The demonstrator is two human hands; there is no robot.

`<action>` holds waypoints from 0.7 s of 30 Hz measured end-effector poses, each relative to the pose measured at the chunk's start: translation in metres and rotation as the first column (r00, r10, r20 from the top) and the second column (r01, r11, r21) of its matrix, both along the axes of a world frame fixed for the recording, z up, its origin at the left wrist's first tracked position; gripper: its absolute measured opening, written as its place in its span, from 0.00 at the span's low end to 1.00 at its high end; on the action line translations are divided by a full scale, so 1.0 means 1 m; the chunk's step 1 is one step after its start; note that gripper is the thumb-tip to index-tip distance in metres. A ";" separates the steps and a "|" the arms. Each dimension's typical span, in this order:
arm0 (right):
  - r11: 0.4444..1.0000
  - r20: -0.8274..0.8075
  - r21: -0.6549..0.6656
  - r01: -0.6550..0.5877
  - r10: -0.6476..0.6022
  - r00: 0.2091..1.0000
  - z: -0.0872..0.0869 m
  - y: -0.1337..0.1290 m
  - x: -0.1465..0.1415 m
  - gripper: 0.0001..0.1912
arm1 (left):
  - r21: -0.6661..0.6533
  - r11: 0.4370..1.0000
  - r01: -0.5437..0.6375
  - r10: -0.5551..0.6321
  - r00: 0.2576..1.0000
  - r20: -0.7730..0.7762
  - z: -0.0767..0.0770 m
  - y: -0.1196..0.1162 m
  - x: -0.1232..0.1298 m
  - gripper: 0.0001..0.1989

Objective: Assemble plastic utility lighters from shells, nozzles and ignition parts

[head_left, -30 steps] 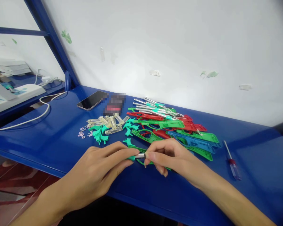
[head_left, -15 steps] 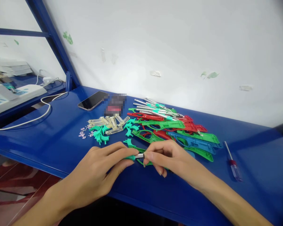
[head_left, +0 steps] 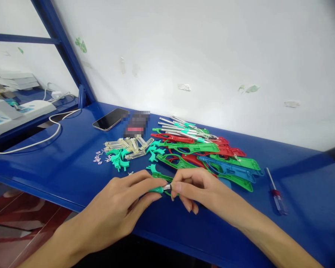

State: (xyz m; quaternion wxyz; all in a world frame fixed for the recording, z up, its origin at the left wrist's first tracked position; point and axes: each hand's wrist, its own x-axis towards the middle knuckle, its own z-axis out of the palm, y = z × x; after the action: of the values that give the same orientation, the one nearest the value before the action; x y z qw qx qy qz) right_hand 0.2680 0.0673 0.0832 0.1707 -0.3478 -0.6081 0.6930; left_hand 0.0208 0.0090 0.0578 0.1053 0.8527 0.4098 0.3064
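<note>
A small teal plastic piece [head_left: 157, 190] is pinched between the thumb and fingers of my left hand [head_left: 123, 203]. A short metal part [head_left: 166, 187] extends from its right side. My right hand [head_left: 194, 188] pinches the dark end of that metal part between thumb and forefinger. Behind my hands lie loose teal curved pieces [head_left: 118, 159], clear plastic tanks [head_left: 134, 146] and tiny white parts [head_left: 98, 158]. Green, red and blue handle shells [head_left: 195, 147] are heaped beyond my right hand, with metal rods [head_left: 178, 128] at their back.
A screwdriver [head_left: 276, 193] lies at the right of the blue table [head_left: 44, 163]. A phone [head_left: 110, 120] and a dark blurred item [head_left: 136, 124] rest at the back. A white cable [head_left: 57, 130] crosses the left side, near a white device [head_left: 30, 111].
The teal piece and my left hand have shifted slightly right, and less of the metal part shows between my hands. A tiny pale part now shows just behind my left hand.
</note>
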 end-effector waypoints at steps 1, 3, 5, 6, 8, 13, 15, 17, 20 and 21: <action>1.000 0.003 -0.001 0.002 -0.002 1.000 0.000 0.000 0.000 0.11 | 0.014 1.000 -0.004 0.004 1.000 -0.008 0.000 0.000 0.000 0.14; 1.000 0.010 -0.006 0.011 -0.011 1.000 0.000 0.001 -0.002 0.11 | 0.038 0.999 -0.014 0.016 0.999 -0.050 -0.001 -0.001 0.001 0.14; 1.000 0.016 -0.010 0.018 -0.018 1.000 0.000 0.001 -0.003 0.11 | 0.075 0.997 -0.026 0.034 0.993 -0.110 0.000 -0.003 0.002 0.14; 1.000 0.020 -0.012 0.020 -0.020 1.000 0.000 0.001 -0.004 0.12 | 0.090 0.995 -0.038 0.050 0.989 -0.140 0.000 -0.004 0.003 0.14; 1.000 0.032 -0.010 0.015 -0.015 0.999 0.000 0.001 -0.003 0.12 | 0.114 0.992 -0.054 0.074 0.980 -0.184 0.002 -0.006 0.004 0.15; 1.000 0.052 0.007 -0.018 0.017 0.998 0.003 -0.001 0.001 0.12 | 0.089 0.994 -0.057 0.071 0.983 -0.168 0.004 -0.009 0.004 0.15; 1.000 0.055 0.021 -0.023 0.022 0.998 0.004 -0.002 0.001 0.11 | 0.039 0.997 -0.068 0.072 0.990 -0.119 0.005 -0.010 0.004 0.15; 0.999 0.063 0.045 -0.024 0.021 0.998 0.006 -0.003 0.002 0.10 | -0.018 0.998 -0.052 0.051 0.997 -0.065 0.006 -0.010 0.004 0.16; 0.995 0.090 0.089 -0.035 0.027 0.996 0.007 -0.001 0.004 0.11 | -0.094 0.995 -0.015 0.017 1.000 0.017 0.008 -0.010 0.005 0.18; 0.994 0.093 0.100 -0.042 0.033 0.995 0.007 -0.001 0.005 0.12 | -0.105 0.994 -0.013 0.017 0.999 0.040 0.008 -0.010 0.006 0.18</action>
State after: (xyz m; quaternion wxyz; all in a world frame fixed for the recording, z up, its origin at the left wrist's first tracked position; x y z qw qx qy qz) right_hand 0.2726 0.0668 0.0906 0.1471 -0.3587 -0.6560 0.6475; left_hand 0.0263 -0.0007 0.0659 0.1559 0.8365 0.4294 0.3025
